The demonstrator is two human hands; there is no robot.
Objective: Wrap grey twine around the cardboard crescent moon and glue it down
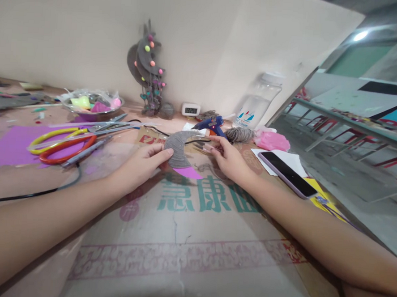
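Note:
My left hand (150, 160) pinches the left edge of a crescent shape (178, 151) wrapped in grey yarn. A bare purple tip (190, 172) shows at the crescent's lower end. To the right of the crescent, my right hand (226, 157) has its thumb and fingers bent toward each other, blurred; what they hold, if anything, is too small to tell. Just behind that hand lie a blue glue gun (209, 123) and a ball of grey yarn (239, 135). Both hands are above a printed cardboard sheet (193, 229).
Scissors with red and yellow handles (66, 154) lie at left on purple sheets, near a bowl (89, 108). Against the wall are a moon decoration (146, 64), a small clock (190, 109) and a bottle (258, 100). A phone (287, 174) lies at right.

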